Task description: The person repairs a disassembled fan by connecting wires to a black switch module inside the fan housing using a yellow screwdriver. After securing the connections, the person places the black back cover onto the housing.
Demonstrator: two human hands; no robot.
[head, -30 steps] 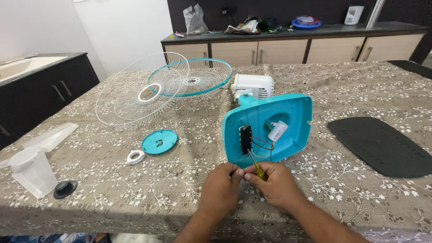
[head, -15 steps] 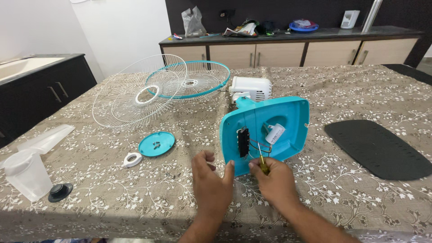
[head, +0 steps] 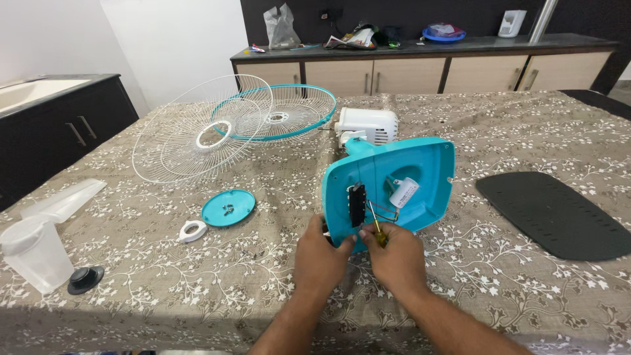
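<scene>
A teal fan base housing (head: pixel 420 172) stands on edge on the table, its open underside facing me, with a black switch block (head: pixel 357 204), wires and a white capacitor (head: pixel 402 192) inside. My left hand (head: pixel 320 255) grips the housing's lower left corner. Beside it, my right hand (head: pixel 392 258) holds a yellow-handled screwdriver (head: pixel 376 227) with its tip pointing up into the housing near the switch block. The white fan motor (head: pixel 367 125) lies just behind the housing.
Two fan grilles, a white one (head: pixel 197 135) and a teal-rimmed one (head: pixel 279 113), lie at the back left. A teal round cap (head: pixel 228 208), a white ring (head: pixel 192 231), a black knob (head: pixel 85 279), clear fan blades (head: pixel 39 246) and a black base plate (head: pixel 555 213) lie on the patterned tablecloth (head: pixel 513 138).
My left hand lifted off, fingers spread, half a second ago and has now closed back on the housing's lower corner. The right hand keeps the screwdriver at the housing.
</scene>
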